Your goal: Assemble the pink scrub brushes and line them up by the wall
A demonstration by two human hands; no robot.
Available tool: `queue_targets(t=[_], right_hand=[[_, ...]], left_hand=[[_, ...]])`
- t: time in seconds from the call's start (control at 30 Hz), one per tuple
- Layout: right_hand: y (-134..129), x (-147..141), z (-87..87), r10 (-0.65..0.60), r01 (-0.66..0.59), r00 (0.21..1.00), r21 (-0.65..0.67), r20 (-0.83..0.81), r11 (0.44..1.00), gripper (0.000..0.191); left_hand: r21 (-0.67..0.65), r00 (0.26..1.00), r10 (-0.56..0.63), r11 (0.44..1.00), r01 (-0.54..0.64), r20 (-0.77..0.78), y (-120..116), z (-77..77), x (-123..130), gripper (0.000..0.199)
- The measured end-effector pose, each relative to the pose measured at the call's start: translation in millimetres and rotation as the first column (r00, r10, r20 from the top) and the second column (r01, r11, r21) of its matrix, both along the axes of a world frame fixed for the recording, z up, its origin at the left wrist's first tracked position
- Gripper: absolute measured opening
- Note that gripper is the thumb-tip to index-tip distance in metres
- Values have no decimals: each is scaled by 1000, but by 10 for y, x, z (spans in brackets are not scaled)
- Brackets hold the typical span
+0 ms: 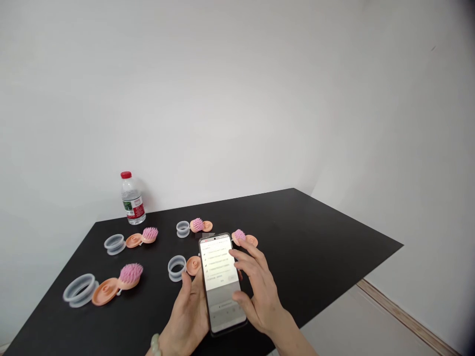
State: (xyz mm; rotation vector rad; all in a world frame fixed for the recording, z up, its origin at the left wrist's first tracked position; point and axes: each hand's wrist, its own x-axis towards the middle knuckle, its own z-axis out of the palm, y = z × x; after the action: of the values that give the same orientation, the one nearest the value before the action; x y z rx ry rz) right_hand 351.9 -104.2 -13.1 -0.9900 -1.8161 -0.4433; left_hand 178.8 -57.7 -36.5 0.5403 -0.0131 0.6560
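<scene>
A phone [222, 287] with a lit white and grey screen is held upright over the near part of the black table. My left hand [189, 314] grips it from the left side and from behind, with the thumb off its edge. My right hand [258, 289] hovers at the screen's right side, fingers spread and holding nothing. Behind and beside the phone lie orange cases with pink bristles, among them one at the near left [130, 274] and one partly behind my right fingers [239, 235]. A clear ring [177, 268] rests left of the phone.
A water bottle [133, 200] with a red cap stands at the table's back left, by the white wall. Clear rings [80, 290] and opened orange cases [105, 291] are spread over the left side of the black table [315, 242]. Its right edge borders a pale floor.
</scene>
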Motion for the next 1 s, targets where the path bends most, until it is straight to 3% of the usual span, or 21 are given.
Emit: queue_targets(t=[0.3, 0.63, 1.0], right_hand=[[-7, -28, 19, 2, -3, 999, 29, 34, 1000, 42], [13, -49, 33, -28, 25, 997, 44, 68, 999, 43], [-86, 2, 46, -30, 31, 1000, 59, -6, 998, 42]], left_hand=[[-2, 1000, 20, 1000, -20, -11, 4, -28, 5, 59], [-5, 1000, 9, 1000, -9, -5, -19, 53, 20, 57], [-26, 1000, 6, 1000, -6, -10, -23, 88, 15, 55]])
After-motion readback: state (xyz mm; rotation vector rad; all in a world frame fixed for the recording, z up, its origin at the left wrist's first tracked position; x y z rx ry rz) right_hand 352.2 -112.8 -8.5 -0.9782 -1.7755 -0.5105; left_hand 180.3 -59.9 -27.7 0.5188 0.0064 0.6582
